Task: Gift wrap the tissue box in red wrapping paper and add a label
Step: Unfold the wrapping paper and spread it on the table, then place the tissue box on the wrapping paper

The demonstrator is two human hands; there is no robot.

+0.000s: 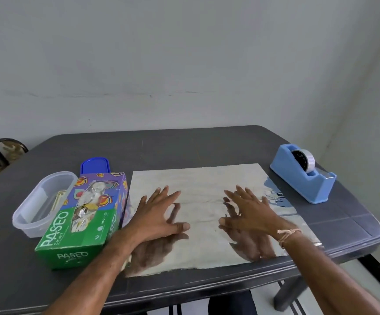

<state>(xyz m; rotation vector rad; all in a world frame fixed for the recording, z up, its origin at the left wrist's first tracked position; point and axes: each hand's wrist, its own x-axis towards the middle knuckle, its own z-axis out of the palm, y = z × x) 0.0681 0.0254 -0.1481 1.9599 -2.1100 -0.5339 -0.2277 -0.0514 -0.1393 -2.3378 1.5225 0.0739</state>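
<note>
Tissue box (82,220): green and purple carton, lying flat on the dark grey counter (184,146), left of centre. Long axis runs away from the camera. The opening faces up, with crinkled film showing in the slot. Nothing is wrapped round it.

Wrapping paper (207,185): one sheet spread flat on the counter, just to the right of the box. Whether its left edge touches the box cannot be told. The face turned up is silvery and mirror-like, and it reflects both hands and the side of the box. Its near edge lies close to the front edge of the counter.

Left hand (159,214): palm down on the left half of the sheet, grip apart, fingers straight and spread, holding nothing. It lies close beside the box without touching it.

Right hand (250,212): palm down on the right half of the sheet, grip apart, fingers straight and fanned, holding nothing. There is a string bracelet (286,234) on the wrist. The two hands are well apart, with bare sheet between them. Whether the fingertips press the paper or sit just above it cannot be told.

Other items: clear plastic tub (41,201) just left of the box, with a small gold-coloured item inside, too unclear to name. Blue lid (94,165) behind the box. Blue tape dispenser (302,176) with a roll of clear tape, near the far right corner of the sheet.
</note>
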